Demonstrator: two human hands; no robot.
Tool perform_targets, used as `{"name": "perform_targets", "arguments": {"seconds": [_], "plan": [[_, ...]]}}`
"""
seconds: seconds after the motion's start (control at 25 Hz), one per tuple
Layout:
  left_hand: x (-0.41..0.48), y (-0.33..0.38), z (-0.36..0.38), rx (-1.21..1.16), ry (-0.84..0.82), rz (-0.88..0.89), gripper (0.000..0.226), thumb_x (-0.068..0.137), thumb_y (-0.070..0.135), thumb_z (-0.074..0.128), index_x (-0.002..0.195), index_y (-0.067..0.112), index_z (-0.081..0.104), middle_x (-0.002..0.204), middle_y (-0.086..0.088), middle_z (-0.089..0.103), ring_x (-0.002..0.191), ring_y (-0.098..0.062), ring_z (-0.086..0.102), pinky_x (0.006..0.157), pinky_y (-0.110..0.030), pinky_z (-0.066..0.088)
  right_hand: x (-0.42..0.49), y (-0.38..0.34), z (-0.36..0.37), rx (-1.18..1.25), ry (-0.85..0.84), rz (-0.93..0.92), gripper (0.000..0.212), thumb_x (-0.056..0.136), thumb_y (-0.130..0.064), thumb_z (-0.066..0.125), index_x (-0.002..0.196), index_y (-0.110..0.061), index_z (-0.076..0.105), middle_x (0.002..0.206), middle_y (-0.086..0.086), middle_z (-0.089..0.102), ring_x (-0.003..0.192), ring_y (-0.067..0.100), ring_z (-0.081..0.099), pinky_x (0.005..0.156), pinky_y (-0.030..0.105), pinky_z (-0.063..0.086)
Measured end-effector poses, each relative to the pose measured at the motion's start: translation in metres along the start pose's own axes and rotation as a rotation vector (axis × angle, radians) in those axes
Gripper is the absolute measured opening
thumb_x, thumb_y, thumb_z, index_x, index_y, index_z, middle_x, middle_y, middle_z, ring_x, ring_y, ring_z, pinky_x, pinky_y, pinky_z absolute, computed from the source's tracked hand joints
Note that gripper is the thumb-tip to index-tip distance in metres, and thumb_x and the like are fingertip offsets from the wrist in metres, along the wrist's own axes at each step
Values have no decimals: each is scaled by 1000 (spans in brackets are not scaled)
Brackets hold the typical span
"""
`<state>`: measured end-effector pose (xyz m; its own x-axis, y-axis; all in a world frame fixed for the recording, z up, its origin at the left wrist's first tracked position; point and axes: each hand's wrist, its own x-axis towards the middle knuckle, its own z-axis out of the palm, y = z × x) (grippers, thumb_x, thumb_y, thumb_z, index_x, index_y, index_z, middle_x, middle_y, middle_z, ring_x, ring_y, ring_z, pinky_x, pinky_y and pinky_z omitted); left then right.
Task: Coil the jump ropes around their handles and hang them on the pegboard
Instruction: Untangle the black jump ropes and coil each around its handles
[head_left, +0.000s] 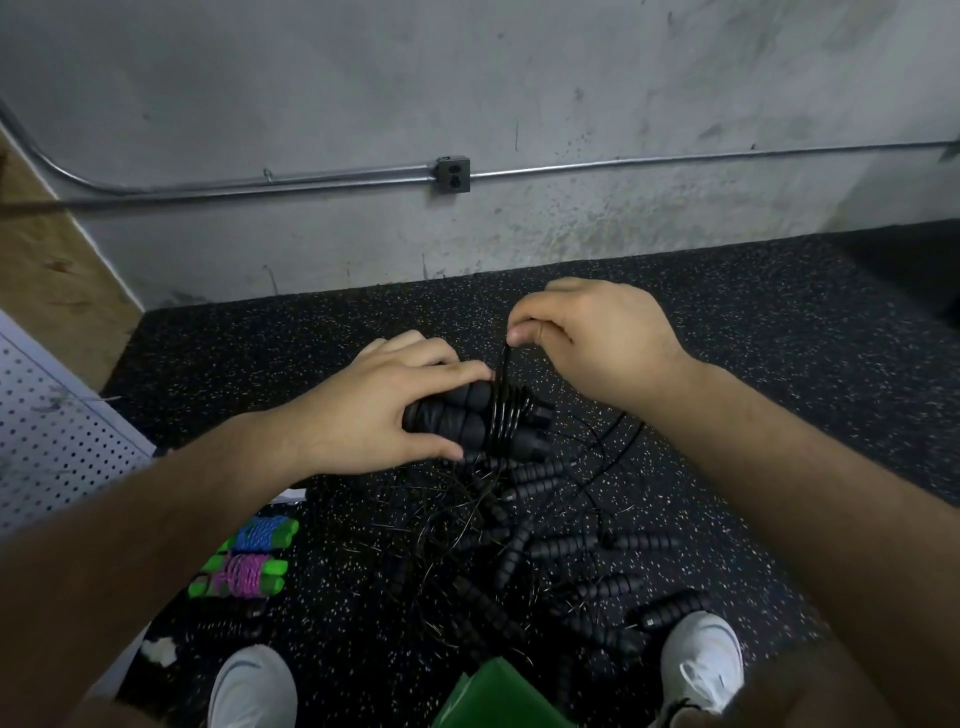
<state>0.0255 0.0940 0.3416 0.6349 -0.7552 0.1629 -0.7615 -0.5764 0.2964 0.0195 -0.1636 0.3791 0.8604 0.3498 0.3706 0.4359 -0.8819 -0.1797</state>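
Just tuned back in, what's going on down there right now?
A person is midway through coiling one jump rope. The left hand grips a pair of black handles held together, with several turns of black cord wound round them; the right hand pinches the cord just above. A tangled pile of more black ropes lies on the floor below. Two green-handled ropes sit coiled near the pegboard, not hung on it.

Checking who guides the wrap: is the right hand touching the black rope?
Touching. The head view shows the right hand pinching the black rope between thumb and fingertip, above the handles the left hand grips.
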Motion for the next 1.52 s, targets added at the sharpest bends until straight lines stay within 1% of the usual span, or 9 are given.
{"name": "perform_targets", "arguments": {"seconds": [0.12,0.2,0.28,0.48,0.72,0.96,1.12,1.32,1.52], "plan": [[0,13,-9,-136,45,8,72,81,48,77,145,41,45,118,20,49,116,-9,46,106,-34,36,0,7,2,266,-111,102,18,98,-44,57,100,-35,73,95,-16,65,90,4,60,77,30,49],[-2,18,-12,-202,112,-23,73,80,48,77,146,37,46,122,20,51,120,-12,47,108,-36,39,-5,3,3,675,-205,197,20,99,-23,59,85,-33,69,86,-14,65,80,-1,62,76,29,49],[-2,21,-10,-196,227,-70,74,79,55,71,146,36,47,122,17,53,121,-13,48,108,-40,40,-14,-10,13,867,-326,312,34,100,-3,53,79,-29,58,77,-11,60,67,-3,60,72,24,49],[3,8,-8,-31,436,-284,78,80,57,71,149,29,47,125,4,57,119,-17,46,107,-39,39,-24,-44,50,740,-515,340,35,109,-35,34,97,-15,60,70,1,54,51,9,50,48,18,43],[1,-30,-8,165,335,-354,78,80,46,79,149,28,47,123,2,56,118,-24,47,105,-52,39,-22,-60,41,549,-479,269,32,107,-35,41,94,-13,59,68,-2,54,48,5,47,43,20,35],[6,-38,0,219,247,-349,79,80,47,79,149,30,45,125,3,56,118,-21,46,104,-47,38,-16,-52,5,274,-427,110,26,102,-32,51,84,-15,60,76,-2,62,64,13,58,55,30,45],[10,-33,6,237,189,-304,77,81,45,78,148,29,43,126,6,55,118,-18,45,103,-43,38,-17,-48,2,110,-336,4,22,104,-33,46,82,-28,48,75,-7,55,61,13,50,51,28,33],[13,-27,6,246,180,-329,83,81,48,77,150,22,40,132,4,55,121,-19,45,107,-43,37,-16,-42,1,-37,-195,-88,28,106,-39,39,107,-27,64,96,-9,63,82,17,62,66,31,50],[15,-16,5,239,106,-227,71,78,47,79,140,29,49,119,11,56,112,-14,45,101,-40,39,-10,-36,-3,-168,-88,-195,30,103,-44,45,105,-29,71,85,-11,54,71,18,57,60,28,36]]}}
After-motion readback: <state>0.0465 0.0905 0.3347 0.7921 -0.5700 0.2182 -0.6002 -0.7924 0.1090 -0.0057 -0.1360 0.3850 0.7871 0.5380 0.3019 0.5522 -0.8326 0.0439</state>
